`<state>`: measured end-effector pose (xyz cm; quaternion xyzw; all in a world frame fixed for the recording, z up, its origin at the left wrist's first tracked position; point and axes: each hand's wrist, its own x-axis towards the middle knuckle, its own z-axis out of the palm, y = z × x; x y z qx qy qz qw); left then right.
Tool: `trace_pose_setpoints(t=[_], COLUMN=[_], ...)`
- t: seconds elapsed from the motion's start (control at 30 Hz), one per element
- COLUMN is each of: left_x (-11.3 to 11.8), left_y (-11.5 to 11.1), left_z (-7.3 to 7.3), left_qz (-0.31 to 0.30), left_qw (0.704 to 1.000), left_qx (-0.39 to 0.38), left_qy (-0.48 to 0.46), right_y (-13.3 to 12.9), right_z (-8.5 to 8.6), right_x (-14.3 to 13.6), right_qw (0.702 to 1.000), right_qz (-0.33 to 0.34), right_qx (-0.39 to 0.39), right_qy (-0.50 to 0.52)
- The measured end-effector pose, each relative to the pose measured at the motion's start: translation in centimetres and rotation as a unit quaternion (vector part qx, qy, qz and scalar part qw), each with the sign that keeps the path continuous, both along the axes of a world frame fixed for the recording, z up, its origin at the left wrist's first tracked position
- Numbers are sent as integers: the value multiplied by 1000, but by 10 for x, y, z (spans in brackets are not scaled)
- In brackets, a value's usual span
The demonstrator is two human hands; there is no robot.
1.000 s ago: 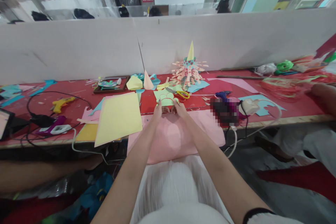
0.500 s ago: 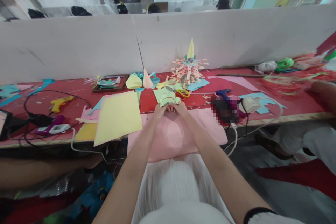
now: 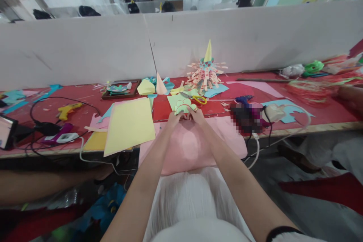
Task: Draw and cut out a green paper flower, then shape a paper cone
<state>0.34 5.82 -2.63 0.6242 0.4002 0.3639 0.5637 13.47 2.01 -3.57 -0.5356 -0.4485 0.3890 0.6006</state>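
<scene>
A small pale-green paper piece with a scalloped, outlined edge [image 3: 182,106] is held up between both hands over the table's front part. My left hand [image 3: 175,118] grips its left lower edge with closed fingers. On its right side, my right hand [image 3: 195,115] has its fingers closed on the same piece. The fingertips of the two hands nearly meet below it. Just behind lie yellow-handled scissors [image 3: 199,99] on light green paper. Pink paper [image 3: 188,151] lies under my wrists and hangs over the table edge.
Yellow sheets [image 3: 129,124] lie left, beyond them a yellow glue gun [image 3: 69,110] with cables. Behind stand a pink cone [image 3: 160,85] and a spiky paper tree [image 3: 206,73]. Right are a blue glue gun [image 3: 244,100], cables and another person's arm [image 3: 351,98].
The whole view has shifted slightly, so the table things appear a little further right. Both hands still hold the green piece; my right fingers sit slightly higher on it.
</scene>
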Motion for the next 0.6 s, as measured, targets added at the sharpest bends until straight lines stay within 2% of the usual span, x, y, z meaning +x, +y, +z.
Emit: trace_pose_setpoints(t=[0.17,0.33,0.53,0.6], left_x=[2,0,-3,-2], left_y=[-2,-2,-2,-2], left_z=[4,6,11,12], left_qz=[3,16,63,56], left_qw=[997,992,979,980], left_qx=[-63,-87,-131,-129], left_qy=[-46,-85,-141,-144], right_y=[-1,-1,1,0], right_z=[0,-2,-3,-3], right_x=[1,3,4,4], right_qw=[1000,1000,1000,1000], right_qz=[7,3,3,0], right_qx=[-11,-12,-8,-1], right_qy=[-17,-14,2,17])
